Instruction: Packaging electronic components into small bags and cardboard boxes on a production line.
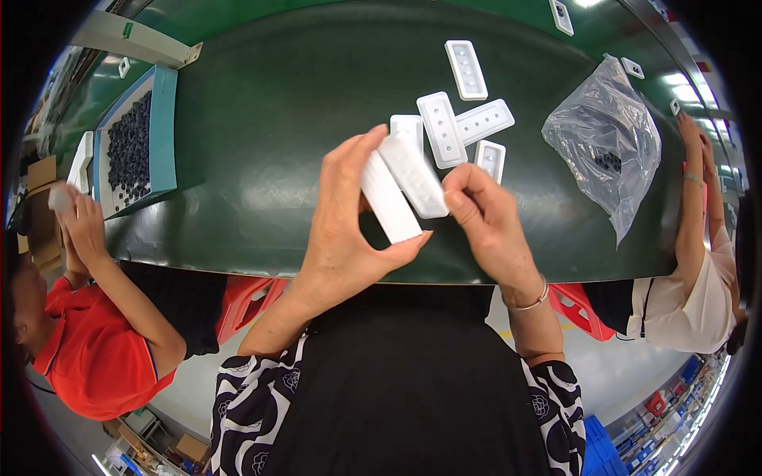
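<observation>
My left hand (333,210) is closed around a long white block (389,202), thumb at its near end and fingertips at its far end. Its faintly ridged side could be a stack of thin trays, but I cannot tell. Against the block leans a shallow white plastic tray (418,181), slightly blurred and tilted. My right hand (496,226) pinches that tray's near right edge between thumb and bent forefinger. Just beyond lie several loose white trays, among them an upright-lying one (441,131) overlapping a slanted one (494,119), and a single one (466,70) farther off.
At left a blue-sided box (164,131) holds many small black parts. A clear plastic bag (599,127) with dark pieces inside lies at right on the green table (278,119). Co-workers sit on both sides, one in a red shirt (111,365), one in a pale top (686,305).
</observation>
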Tool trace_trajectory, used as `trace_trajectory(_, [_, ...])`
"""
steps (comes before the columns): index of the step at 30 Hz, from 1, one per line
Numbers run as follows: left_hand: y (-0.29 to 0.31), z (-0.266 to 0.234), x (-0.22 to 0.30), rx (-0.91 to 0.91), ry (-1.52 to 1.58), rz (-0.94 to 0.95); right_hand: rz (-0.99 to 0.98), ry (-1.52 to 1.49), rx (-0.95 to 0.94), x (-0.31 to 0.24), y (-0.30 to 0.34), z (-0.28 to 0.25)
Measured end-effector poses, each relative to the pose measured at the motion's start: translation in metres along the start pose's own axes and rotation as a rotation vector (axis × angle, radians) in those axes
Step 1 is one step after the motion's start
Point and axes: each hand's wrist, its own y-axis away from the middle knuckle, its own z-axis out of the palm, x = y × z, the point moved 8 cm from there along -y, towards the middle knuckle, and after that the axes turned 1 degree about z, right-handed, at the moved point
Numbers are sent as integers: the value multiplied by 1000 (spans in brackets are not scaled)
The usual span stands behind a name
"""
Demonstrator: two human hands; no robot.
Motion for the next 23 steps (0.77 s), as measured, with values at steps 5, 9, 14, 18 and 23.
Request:
trace_trajectory(5, [-1,-3,-4,21,-35,-67,33,-37,18,1,-1,-16])
trace_trajectory(9, [2,-2,-2,97,-7,-52,-112,226,271,-26,6,-21])
trace_trajectory(14, [1,0,12,157,-198,104,-184,125,23,-26,6,18])
trace_trajectory(18, [1,1,10,115,-132,100,-17,-71,-49,-8,4,19])
trace_trajectory(23, [2,-6,-2,53,62,21,74,-194,-47,3,2,2])
